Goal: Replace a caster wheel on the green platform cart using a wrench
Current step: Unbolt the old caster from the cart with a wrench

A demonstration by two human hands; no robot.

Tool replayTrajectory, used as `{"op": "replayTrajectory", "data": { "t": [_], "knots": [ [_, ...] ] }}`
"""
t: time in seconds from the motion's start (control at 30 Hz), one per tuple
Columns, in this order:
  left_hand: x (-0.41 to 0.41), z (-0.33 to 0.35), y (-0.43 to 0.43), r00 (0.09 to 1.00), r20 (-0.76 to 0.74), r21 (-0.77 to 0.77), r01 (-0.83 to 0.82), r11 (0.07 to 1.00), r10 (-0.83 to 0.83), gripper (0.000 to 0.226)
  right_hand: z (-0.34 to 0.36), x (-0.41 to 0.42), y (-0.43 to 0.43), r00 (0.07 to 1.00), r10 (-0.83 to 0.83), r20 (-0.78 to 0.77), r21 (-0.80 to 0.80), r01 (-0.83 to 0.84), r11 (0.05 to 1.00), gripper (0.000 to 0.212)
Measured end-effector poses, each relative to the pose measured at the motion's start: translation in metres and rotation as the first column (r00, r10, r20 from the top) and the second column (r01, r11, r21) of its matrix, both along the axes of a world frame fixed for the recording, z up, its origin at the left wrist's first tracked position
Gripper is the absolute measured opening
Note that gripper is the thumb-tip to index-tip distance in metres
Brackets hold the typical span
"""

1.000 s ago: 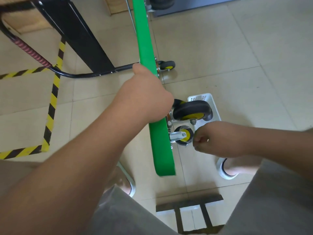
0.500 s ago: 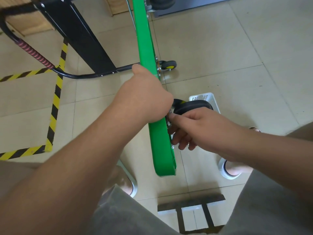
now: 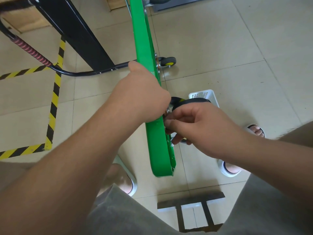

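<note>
Left hand [image 3: 140, 99] clasps the edge of the green platform cart [image 3: 144, 39], while the right hand [image 3: 203, 126] curls its fingers round the caster wheel [image 3: 191, 101] on the cart's underside.

Single head-worn view, steeply downward, close.

Left hand [image 3: 142, 97] and right hand [image 3: 199, 128] are bare, as are the forearms. Grey-brown shorts [image 3: 127, 216] cover the legs. White open-toed slide sandals [image 3: 223, 169] are worn.

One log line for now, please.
left grip: holds green cart deck edge | right grip: fingers at caster mount, pinch hidden | wrench: not in view
</note>
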State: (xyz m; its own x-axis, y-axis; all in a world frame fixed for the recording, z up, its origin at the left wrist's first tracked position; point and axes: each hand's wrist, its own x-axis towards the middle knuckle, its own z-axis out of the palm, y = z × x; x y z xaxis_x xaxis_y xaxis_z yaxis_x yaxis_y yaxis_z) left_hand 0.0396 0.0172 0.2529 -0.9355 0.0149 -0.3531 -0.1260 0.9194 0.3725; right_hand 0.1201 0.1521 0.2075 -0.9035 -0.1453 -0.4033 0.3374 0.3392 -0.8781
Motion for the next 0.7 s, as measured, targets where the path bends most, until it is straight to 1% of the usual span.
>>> {"op": "replayTrajectory", "data": {
  "t": [0.03,0.13,0.23,0.3,0.37,0.4,0.47,0.5,0.53,0.6,0.7],
  "knots": [
    [0.0,0.0,0.0,1.0,-0.003,0.0,0.0,1.0,0.0,0.038,-0.001,0.001,0.001,1.0,0.006,-0.022,-0.001,-0.006,1.0,0.004],
    [0.0,0.0,0.0,1.0,-0.013,-0.008,-0.001,1.0,0.001,0.037,-0.001,0.003,0.002,0.995,0.024,-0.1,0.03,-0.021,0.999,0.014],
    [0.0,0.002,0.0,1.0,-0.006,-0.012,-0.01,1.0,0.009,0.037,-0.002,0.005,0.002,0.984,0.063,-0.167,0.093,-0.048,0.994,0.02],
    [0.0,0.002,0.0,1.0,-0.004,-0.014,-0.005,1.0,0.005,0.038,-0.002,0.006,0.002,0.981,0.064,-0.182,0.137,-0.039,0.99,0.021],
    [0.0,0.001,0.0,1.0,-0.005,-0.01,-0.003,1.0,0.002,0.038,-0.001,0.006,0.002,0.989,0.034,-0.144,0.145,-0.013,0.989,0.007],
    [0.0,0.001,0.0,1.0,-0.003,-0.006,-0.003,1.0,0.003,0.038,0.001,0.005,0.001,0.995,0.017,-0.102,0.142,-0.002,0.99,0.007],
    [0.0,0.001,0.001,1.0,0.002,-0.003,-0.005,1.0,0.005,0.038,0.003,0.001,-0.002,1.0,0.016,-0.005,0.142,-0.015,0.99,0.039],
    [0.0,0.001,0.001,1.0,0.003,-0.004,-0.007,1.0,0.007,0.038,0.004,-0.001,-0.003,0.999,0.019,0.042,0.127,-0.024,0.992,0.05],
    [0.0,0.002,0.001,1.0,0.002,-0.005,-0.008,1.0,0.008,0.038,0.005,-0.002,-0.005,0.998,0.008,0.069,0.11,-0.015,0.994,0.055],
    [0.0,0.002,0.001,1.0,0.0,-0.004,-0.008,1.0,0.008,0.039,0.005,-0.002,-0.008,0.998,-0.009,0.068,0.097,0.003,0.995,0.054],
    [-0.001,0.001,0.0,1.0,0.003,-0.004,-0.003,1.0,0.003,0.04,0.006,0.001,-0.009,1.0,-0.011,0.027,0.115,0.008,0.993,0.038]
  ]
}}
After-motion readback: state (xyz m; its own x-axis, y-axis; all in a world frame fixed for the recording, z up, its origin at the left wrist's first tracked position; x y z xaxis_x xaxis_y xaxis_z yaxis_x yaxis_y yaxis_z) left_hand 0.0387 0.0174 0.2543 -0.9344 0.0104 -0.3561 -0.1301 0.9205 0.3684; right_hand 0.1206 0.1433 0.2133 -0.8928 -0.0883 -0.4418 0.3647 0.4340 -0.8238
